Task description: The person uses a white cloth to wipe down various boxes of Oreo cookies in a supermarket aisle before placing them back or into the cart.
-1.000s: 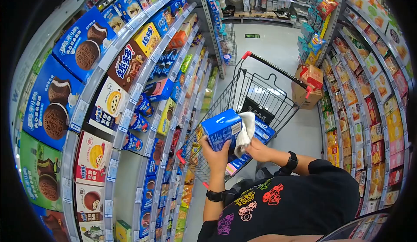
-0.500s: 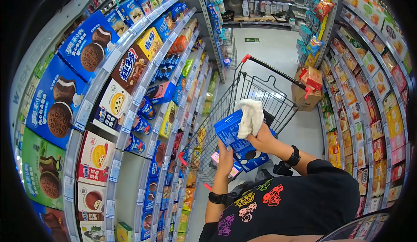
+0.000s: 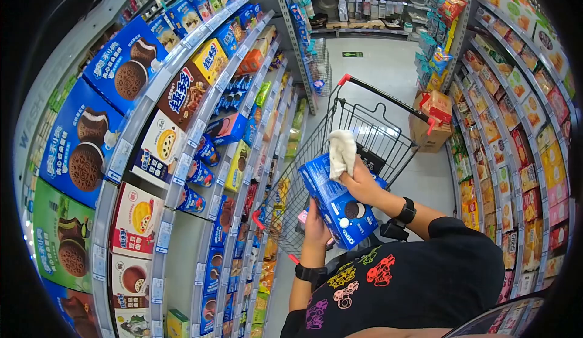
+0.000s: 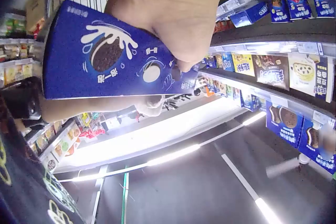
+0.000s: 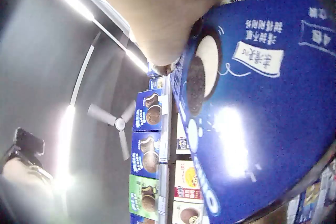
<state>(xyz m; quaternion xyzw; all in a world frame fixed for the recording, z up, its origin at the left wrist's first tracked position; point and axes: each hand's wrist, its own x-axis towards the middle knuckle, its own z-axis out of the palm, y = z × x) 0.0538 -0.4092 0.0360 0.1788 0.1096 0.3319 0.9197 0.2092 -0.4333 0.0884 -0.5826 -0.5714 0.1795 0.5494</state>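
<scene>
A blue Oreo cookie box (image 3: 352,213) is held over the shopping cart in the head view, its printed side facing up. My left hand (image 3: 316,225) grips the box by its near left edge; the left wrist view shows that hand (image 4: 168,16) across the box's end. In my right hand (image 3: 362,185) is a bunched white cloth (image 3: 342,148), lying against the far part of the box. The right wrist view has the box (image 5: 262,98) close up beside the right hand (image 5: 157,19), the cloth hidden there.
The wire shopping cart (image 3: 310,133) with red corner caps stands right ahead. Shelves of cookie boxes (image 3: 82,146) line the left, and packaged snacks (image 3: 525,174) fill the right. Cardboard cartons (image 3: 432,122) sit on the floor beyond the cart.
The Oreo box has been turned and moved right, so a cookie-printed side now shows. My right hand has carried the cloth from the box's right end onto its upper part.
</scene>
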